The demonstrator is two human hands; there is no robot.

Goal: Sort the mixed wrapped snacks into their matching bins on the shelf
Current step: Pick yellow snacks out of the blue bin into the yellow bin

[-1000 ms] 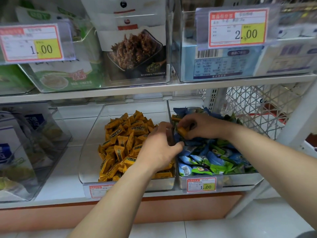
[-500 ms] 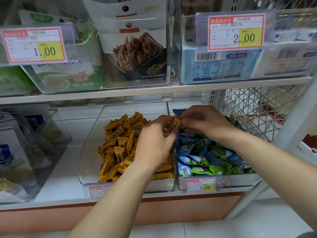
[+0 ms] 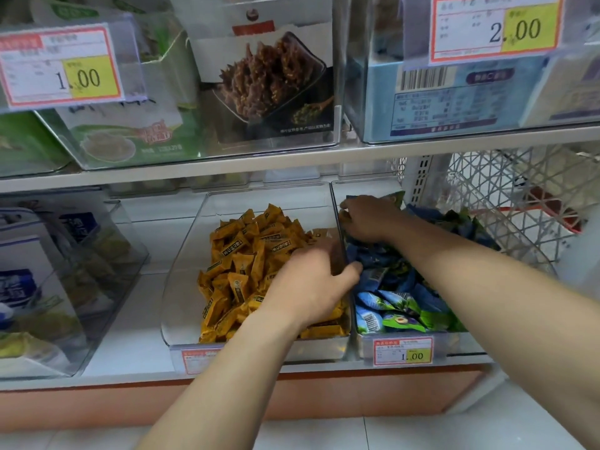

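— Shop shelf (image 3: 130, 319) boards fill our view, white, with clear bins in two rows and pale floor tiles (image 3: 422, 433) along the bottom edge.

— What do we have in the lower row?

— At centre frame stands a clear bin (image 3: 181, 287) heaped with yellow snacks (image 3: 246, 264). Just right of it, wall against wall, a second bin (image 3: 363, 349) holds blue and green snacks (image 3: 399, 300). A small price tag (image 3: 402, 351) on its front reads 1.00.

— And our grips?

— Our left grip (image 3: 311, 284) hovers low over the right side of the yellow heap. Its fingers bend toward the wall between the two bins, and the thumb reaches out over the edge of the blue pile. The fingertips are blurred, so we cannot tell whether it holds anything.

— The right one?

— Our right grip (image 3: 367, 219) is at the back left corner of the second bin, fingers curled down among the wrappers. Something yellowish shows at the fingertips, but we cannot tell whether it pinches a snack.

— What surrounds them?

— In the upper left of the frame a left tag (image 3: 61, 66) reads 1.00, in front of green boxes. At upper centre a picture box (image 3: 269, 82) shows brown strips. At upper right a right tag (image 3: 496, 27) reads 2.00, above a blue box. A white wire basket (image 3: 506, 190) sits at the right edge, behind our right forearm.
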